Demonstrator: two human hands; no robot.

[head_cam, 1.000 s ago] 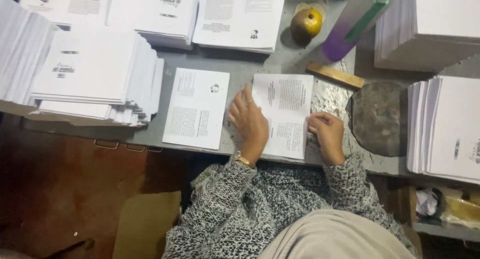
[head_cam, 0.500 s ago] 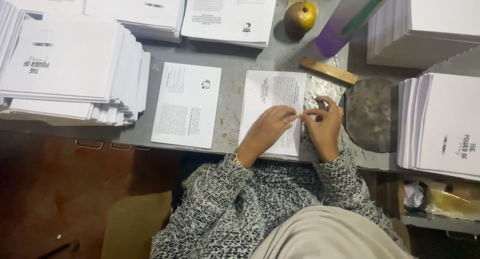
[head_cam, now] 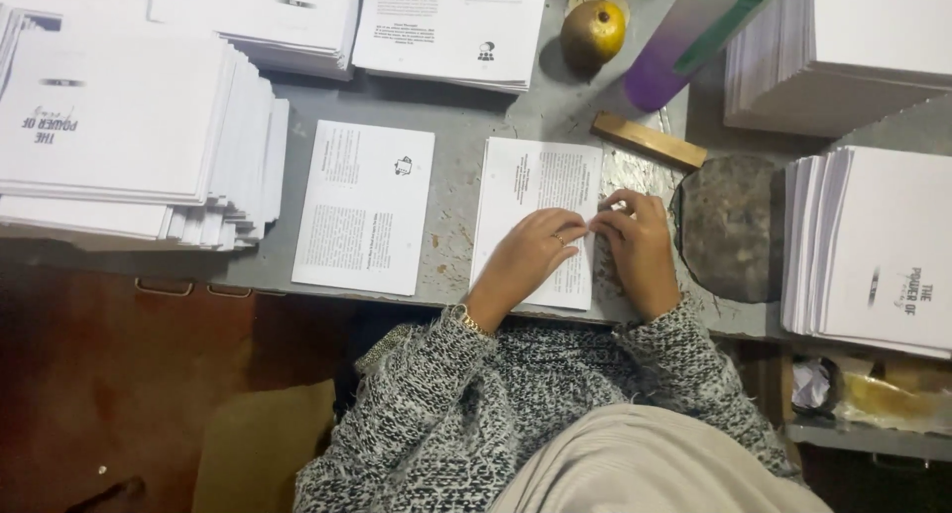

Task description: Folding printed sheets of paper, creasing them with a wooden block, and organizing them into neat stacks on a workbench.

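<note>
Here, both hands meet at the right edge of a white printed paper sheet [head_cam: 531, 216].
Left hand [head_cam: 526, 260] lies flat, fingers together; right hand [head_cam: 640, 245] pinches the edge — bare grey tabletop [head_cam: 451, 126] lies beyond, hemmed by white booklet stacks [head_cam: 129, 136].

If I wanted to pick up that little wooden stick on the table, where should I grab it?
Probably pinch the wooden stick across its middle, on its two long sides, coming from above. It lies flat and slanted on the grey table, clear of both hands, and its narrow width suits fingers.
</note>
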